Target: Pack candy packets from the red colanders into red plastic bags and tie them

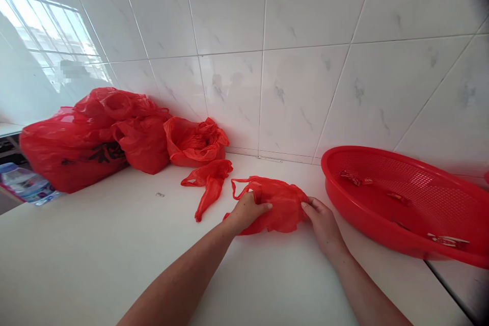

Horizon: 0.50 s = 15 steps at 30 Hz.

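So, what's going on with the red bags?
A person's right hand pinches the edge of a thin red bag over the white table; the left hand has its thumb on it. A crumpled bag lies just left, with fuller red bags farther along. A red basket sits right, holding small things.

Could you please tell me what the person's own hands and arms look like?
The left hand and right hand are bare, with no glove, watch or bracelet visible. The left forearm and right forearm are uncovered as far as the picture shows; no sleeve is in view.
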Motion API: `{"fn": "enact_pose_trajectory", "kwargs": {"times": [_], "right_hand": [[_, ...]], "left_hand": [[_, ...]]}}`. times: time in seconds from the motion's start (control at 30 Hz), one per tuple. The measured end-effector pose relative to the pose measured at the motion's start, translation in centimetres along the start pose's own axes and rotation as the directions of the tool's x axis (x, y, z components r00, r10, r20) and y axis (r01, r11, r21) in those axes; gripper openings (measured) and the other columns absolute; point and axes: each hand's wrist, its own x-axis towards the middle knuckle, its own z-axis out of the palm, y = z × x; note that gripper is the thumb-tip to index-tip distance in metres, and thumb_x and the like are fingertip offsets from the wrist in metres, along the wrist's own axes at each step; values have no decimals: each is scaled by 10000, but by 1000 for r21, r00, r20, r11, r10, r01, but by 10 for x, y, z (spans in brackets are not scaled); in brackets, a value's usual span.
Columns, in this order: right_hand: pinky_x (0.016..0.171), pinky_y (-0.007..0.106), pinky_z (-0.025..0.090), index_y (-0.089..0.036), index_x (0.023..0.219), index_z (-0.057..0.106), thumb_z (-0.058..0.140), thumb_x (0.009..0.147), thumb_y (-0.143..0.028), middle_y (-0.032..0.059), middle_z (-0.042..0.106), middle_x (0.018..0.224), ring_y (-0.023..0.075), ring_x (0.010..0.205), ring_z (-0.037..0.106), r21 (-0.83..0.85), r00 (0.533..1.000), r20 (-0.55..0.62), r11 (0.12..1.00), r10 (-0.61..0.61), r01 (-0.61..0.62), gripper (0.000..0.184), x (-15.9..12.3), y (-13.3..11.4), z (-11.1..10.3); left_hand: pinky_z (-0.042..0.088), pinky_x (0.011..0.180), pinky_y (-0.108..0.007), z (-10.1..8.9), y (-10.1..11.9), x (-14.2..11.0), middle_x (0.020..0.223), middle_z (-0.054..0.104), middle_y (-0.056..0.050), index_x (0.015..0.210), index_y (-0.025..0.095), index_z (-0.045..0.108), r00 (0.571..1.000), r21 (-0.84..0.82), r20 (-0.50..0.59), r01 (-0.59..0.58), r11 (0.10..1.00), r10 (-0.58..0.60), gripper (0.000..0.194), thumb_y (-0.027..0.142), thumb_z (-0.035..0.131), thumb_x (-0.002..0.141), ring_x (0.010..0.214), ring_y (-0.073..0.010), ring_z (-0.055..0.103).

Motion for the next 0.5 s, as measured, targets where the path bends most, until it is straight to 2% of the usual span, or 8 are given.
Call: {"fn": "enact_pose_trajectory", "kwargs": {"times": [0.07,0.17,0.23,0.27,0.33,0.4,0.5], "right_hand": [[737,301,458,-209,894,632,575,786,-449,36,641,883,195,838,571,118,998,63,993,14,-21,269,0,-3,-2],[801,336,467,-249,1028,621,566,773,-549,56,635,1054,214,954,577,340,961,275,938,-32,-66,398,-5,-11,2],[856,353,456,-295,1147,574,647,726,-510,49,615,1146,218,1033,565,389,921,382,917,-70,-91,479,-9,-15,8],[874,357,451,-303,1170,564,690,701,-465,47,618,1151,219,1045,566,381,917,395,919,-61,-103,511,-10,-16,11],[881,363,451,-286,1142,591,722,687,-389,50,643,1111,223,1029,582,353,931,366,924,4,-143,485,-10,-13,15],[843,354,472,-258,1055,635,717,692,-367,50,665,1055,224,983,603,354,955,284,916,87,-189,388,-6,-8,12],[742,305,497,-236,911,660,742,662,-345,31,684,945,197,871,622,383,976,132,899,173,-211,284,2,-2,1]], "left_hand": [[471,603,-307,10,-5,-1,788,659,-70,825,169,623,998,-92,-58,26,995,-32,173,326,576,771,682,-202,612],[465,581,-290,21,-11,-3,744,646,-46,792,172,606,975,-221,-187,77,972,-119,142,309,589,761,633,-172,588],[466,581,-294,27,-15,-3,741,649,-50,794,167,615,957,-259,-241,100,961,-164,162,323,612,749,635,-176,589],[471,593,-300,28,-17,-4,760,656,-58,813,166,623,953,-275,-248,101,956,-172,179,331,622,745,654,-184,597],[484,638,-310,29,-20,-4,833,669,-71,874,166,632,957,-325,-241,76,943,-160,220,337,643,736,722,-199,616],[490,673,-309,26,-23,-5,870,668,-69,901,167,630,958,-377,-255,31,926,-136,251,353,652,734,758,-198,621],[484,647,-284,17,-26,-4,798,646,-36,872,166,618,927,-439,-350,-35,898,-135,279,412,639,743,688,-161,601]]}}
